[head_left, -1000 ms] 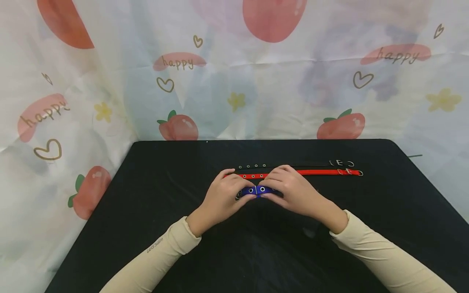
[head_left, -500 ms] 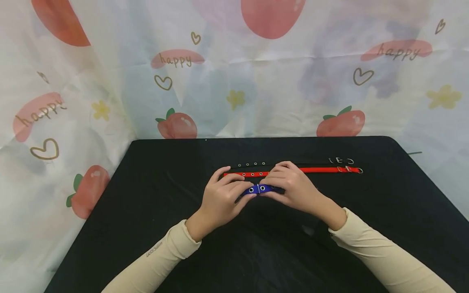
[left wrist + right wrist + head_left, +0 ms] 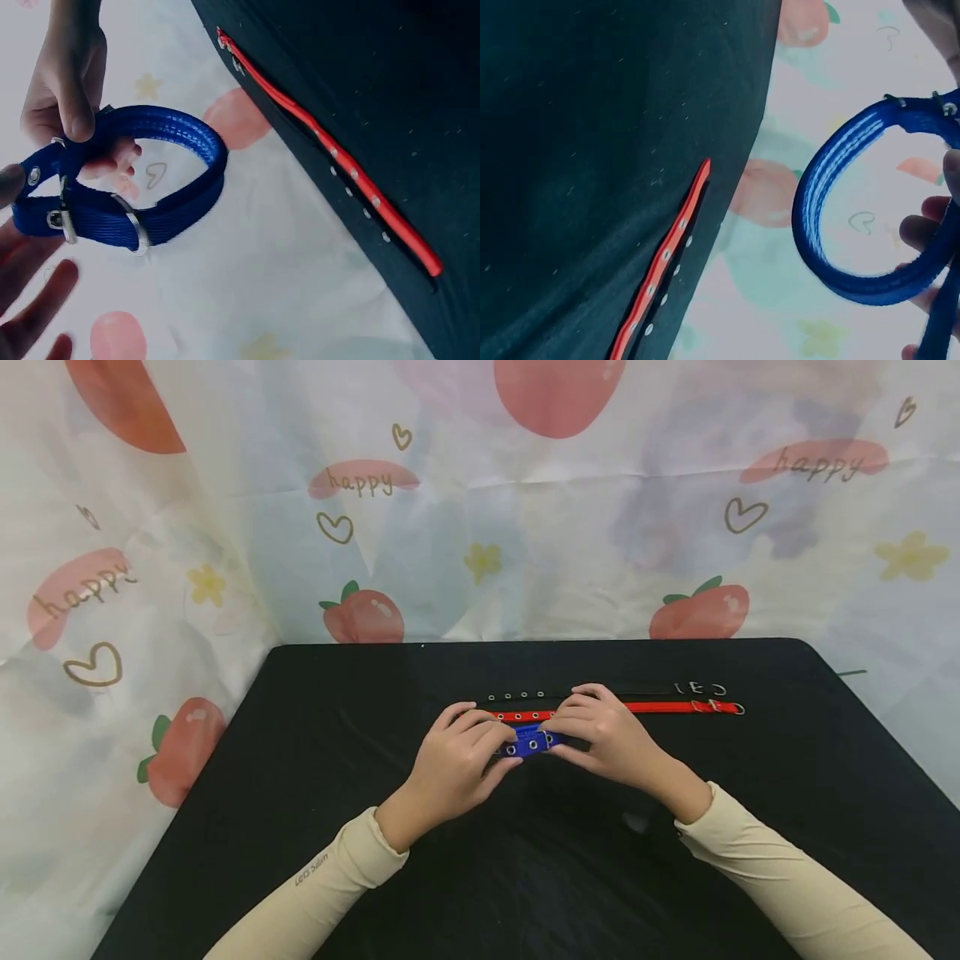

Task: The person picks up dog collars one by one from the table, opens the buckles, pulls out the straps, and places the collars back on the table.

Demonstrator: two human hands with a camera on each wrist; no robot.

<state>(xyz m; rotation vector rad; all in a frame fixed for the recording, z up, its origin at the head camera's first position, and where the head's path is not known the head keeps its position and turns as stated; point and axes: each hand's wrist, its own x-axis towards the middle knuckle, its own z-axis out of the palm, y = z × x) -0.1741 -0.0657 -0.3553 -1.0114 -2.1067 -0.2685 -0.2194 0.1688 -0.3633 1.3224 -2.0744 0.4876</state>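
Observation:
A blue pet collar (image 3: 533, 742) with metal eyelets is bent into a loop between the two hands. My left hand (image 3: 456, 768) pinches it at the left, near the eyelets. On the opposite side my right hand (image 3: 613, 742) grips it with thumb and fingers close to the metal buckle. In the left wrist view the strap bulges into a small second loop beside the buckle (image 3: 67, 225), and a metal ring (image 3: 133, 225) sits farther along the band. The collar's ribbed inner face (image 3: 810, 202) shows in the right wrist view.
A red collar (image 3: 660, 707) lies straight across the black table (image 3: 360, 710), just beyond the hands. Behind it runs a thin black collar (image 3: 637, 695) with eyelets at the left and metal fittings at the right. A printed fabric backdrop (image 3: 570, 543) rises behind the table.
My right hand has shifted slightly right, widening the space between the hands. The blue collar has tipped, and more of its band now shows; its buckle side has moved right too.

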